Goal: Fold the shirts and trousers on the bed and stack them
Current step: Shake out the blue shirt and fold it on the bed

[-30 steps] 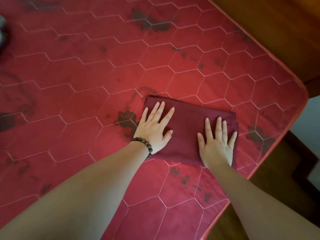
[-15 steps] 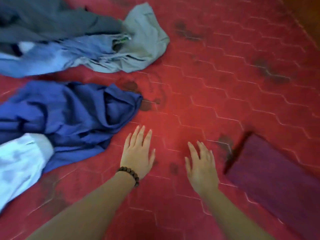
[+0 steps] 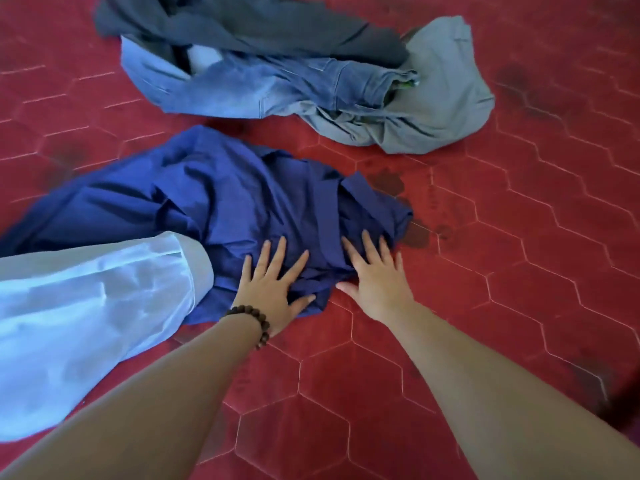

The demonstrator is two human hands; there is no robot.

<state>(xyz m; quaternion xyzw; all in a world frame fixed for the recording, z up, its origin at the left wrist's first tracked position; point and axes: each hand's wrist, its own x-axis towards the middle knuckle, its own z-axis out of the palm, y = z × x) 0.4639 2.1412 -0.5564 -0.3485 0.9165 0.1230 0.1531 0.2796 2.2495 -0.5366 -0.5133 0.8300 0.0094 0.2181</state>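
Observation:
A crumpled dark blue shirt (image 3: 214, 199) lies in the middle of the red quilted bed (image 3: 519, 254). My left hand (image 3: 273, 285), with a bead bracelet at the wrist, rests flat on the shirt's near edge, fingers spread. My right hand (image 3: 375, 275) lies beside it, fingers spread on the shirt's right corner, palm partly on the bed. Neither hand grips cloth. A pale blue-white garment (image 3: 79, 313) lies at the left, overlapping the blue shirt.
At the back lies a heap: a dark grey garment (image 3: 249, 26), light blue jeans (image 3: 249, 88) and a grey-green garment (image 3: 440, 98). Red mattress with hexagon stitching and dark stains stretches bare to the right and in front.
The view swung left, away from the folded maroon garment, which is out of view now. Both hands left it and moved forward onto the crumpled blue shirt.

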